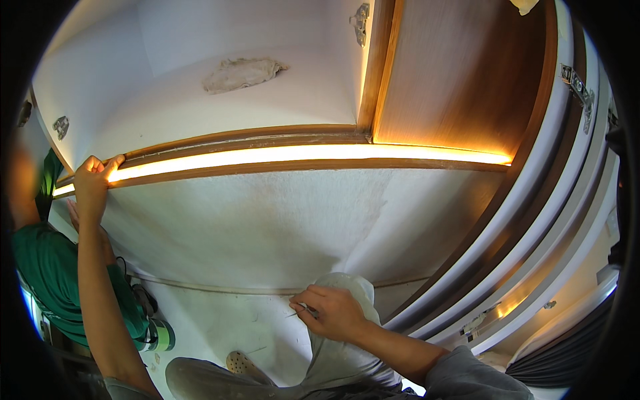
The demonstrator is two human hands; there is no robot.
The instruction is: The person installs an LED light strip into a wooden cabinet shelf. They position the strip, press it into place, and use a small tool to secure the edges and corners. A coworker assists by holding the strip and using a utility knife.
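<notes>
Light strip (280,155), glowing, lay along the brown front edge of the white-lined cabinet (300,97) on my remote feed. I noted a crumpled cloth (243,75) inside. Left hand (93,175) bent over the strip's left end — its grip I could not tell. Right hand (330,311), at the knee (360,288), pinched a thin piece (293,314) — thumb against fingers.

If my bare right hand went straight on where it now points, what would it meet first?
Probably the flat, whitish panel under the long, glowing light strip: the bare right hand points forward-left, toward its lower part. Depth is unclear, so the pale, smooth floor could come first.
</notes>
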